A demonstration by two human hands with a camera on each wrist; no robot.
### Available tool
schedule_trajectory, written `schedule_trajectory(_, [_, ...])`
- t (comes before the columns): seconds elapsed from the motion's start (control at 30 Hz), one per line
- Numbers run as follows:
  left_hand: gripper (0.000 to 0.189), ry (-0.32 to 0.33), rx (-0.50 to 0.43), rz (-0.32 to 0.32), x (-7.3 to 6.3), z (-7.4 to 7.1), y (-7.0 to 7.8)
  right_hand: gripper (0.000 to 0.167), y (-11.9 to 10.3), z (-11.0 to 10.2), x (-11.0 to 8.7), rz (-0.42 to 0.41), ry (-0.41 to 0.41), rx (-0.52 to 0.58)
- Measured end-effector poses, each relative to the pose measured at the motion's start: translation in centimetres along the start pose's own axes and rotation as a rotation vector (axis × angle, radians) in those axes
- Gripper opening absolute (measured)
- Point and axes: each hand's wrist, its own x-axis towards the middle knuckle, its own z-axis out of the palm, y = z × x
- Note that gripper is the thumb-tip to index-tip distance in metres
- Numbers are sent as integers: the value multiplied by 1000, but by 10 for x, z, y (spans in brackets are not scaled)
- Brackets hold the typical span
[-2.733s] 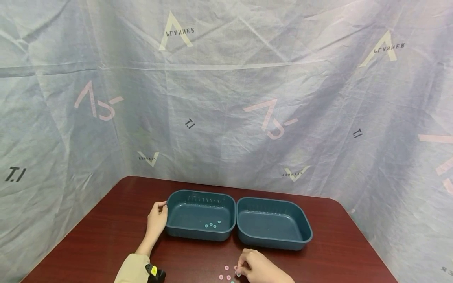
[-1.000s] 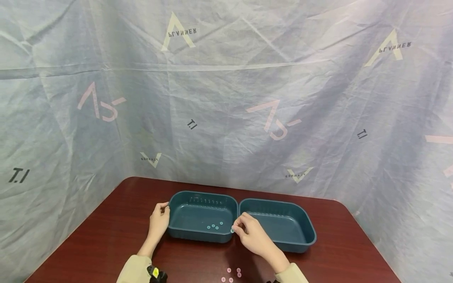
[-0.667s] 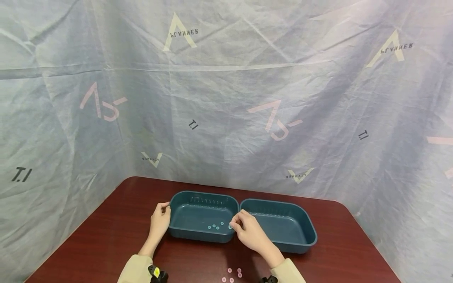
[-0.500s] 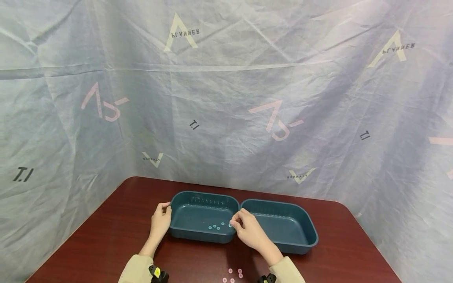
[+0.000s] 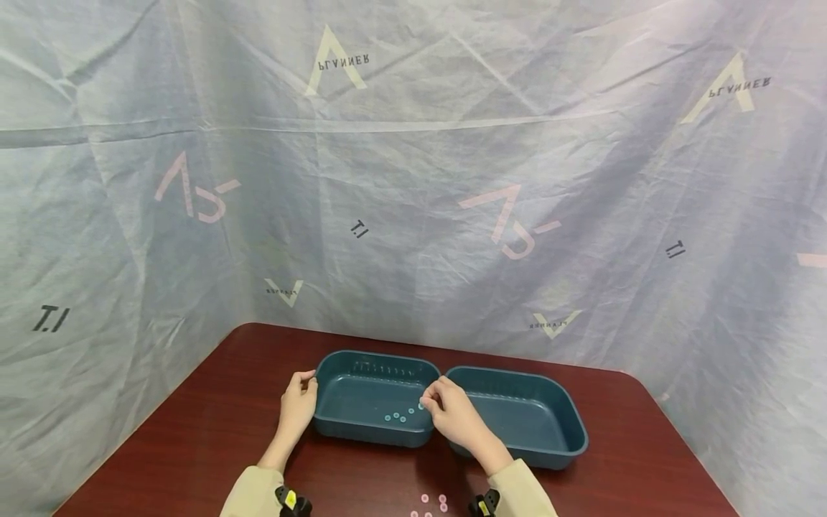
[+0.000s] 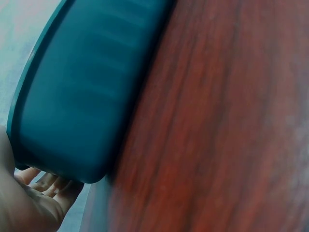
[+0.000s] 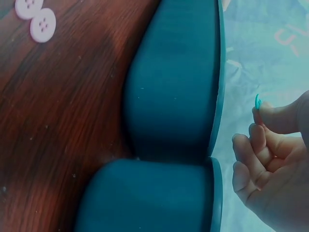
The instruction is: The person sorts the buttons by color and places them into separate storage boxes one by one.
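Observation:
In the head view my left hand (image 5: 298,409) holds the left end of the left blue-green tray (image 5: 371,435), its fingers against the outer wall. The left wrist view shows thumb and fingers round the tray's corner. Over the right end of that tray, my right hand (image 5: 455,414) pinches a small teal button (image 7: 258,101) between thumb and index finger, seen edge-on in the right wrist view. The other fingers are loosely bent. Several teal buttons (image 5: 396,415) lie on the left tray's floor. Several pink four-hole buttons (image 7: 43,25) lie on the table in front of the trays.
A second blue-green tray (image 5: 568,459) stands close against the right end of the first, partly behind my right hand and forearm. Both rest on a dark red wood-grain table (image 5: 161,438). A grey printed cloth (image 5: 413,179) hangs behind and at the sides.
From among the pink buttons on the table, my right hand has lifted the teal button up and away to the left tray, edging further over it. The left hand stays on the tray.

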Motion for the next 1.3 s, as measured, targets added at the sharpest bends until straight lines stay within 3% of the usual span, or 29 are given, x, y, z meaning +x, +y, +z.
schedule_trajectory(1.3, [29, 22, 0, 10, -1, 2, -1, 13, 17, 15, 25, -34, -36, -74])
